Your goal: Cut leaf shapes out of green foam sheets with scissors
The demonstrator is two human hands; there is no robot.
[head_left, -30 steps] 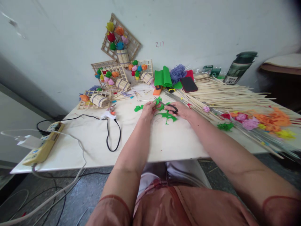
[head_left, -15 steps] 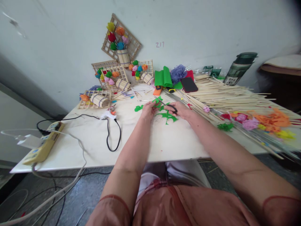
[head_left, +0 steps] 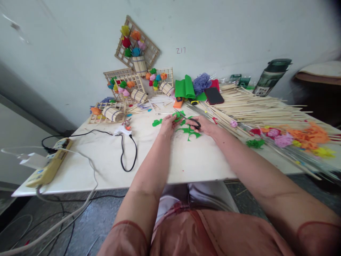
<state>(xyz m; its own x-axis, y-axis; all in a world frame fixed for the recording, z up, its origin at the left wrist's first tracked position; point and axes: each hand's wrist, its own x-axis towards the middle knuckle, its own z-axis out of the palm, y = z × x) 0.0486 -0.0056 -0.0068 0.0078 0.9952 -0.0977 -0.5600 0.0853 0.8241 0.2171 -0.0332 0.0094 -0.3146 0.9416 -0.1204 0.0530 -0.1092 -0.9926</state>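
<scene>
The person sits at the counter (head_left: 160,156) with both forearms stretched out over it. The left hand (head_left: 168,124) pinches a small green paper piece (head_left: 178,116) between thumb and fingertips, holding it just above the surface. The right hand (head_left: 205,125) is closed through the black handles of the scissors (head_left: 189,120), whose blades point left and meet the edge of the piece. From here I cannot quite tell whether the blades are parted or shut.

The work in hand looks like cutting a shape out of green paper, somewhere mid-cut. Green offcuts (head_left: 190,132) lie on the counter right under the hands, and one more (head_left: 157,122) lies just to the left. As I judge it, another snip calls for the left grip to turn the piece into the blades while the right hand works the handles in short, careful bites.

A heap of thin wooden sticks (head_left: 253,105) lies to the right, with paper flowers (head_left: 283,139) near its front edge. A glue gun (head_left: 122,131) rests to the left, its black cord looping forward. Wooden lattice frames (head_left: 137,42) with flowers lean on the wall behind.
</scene>
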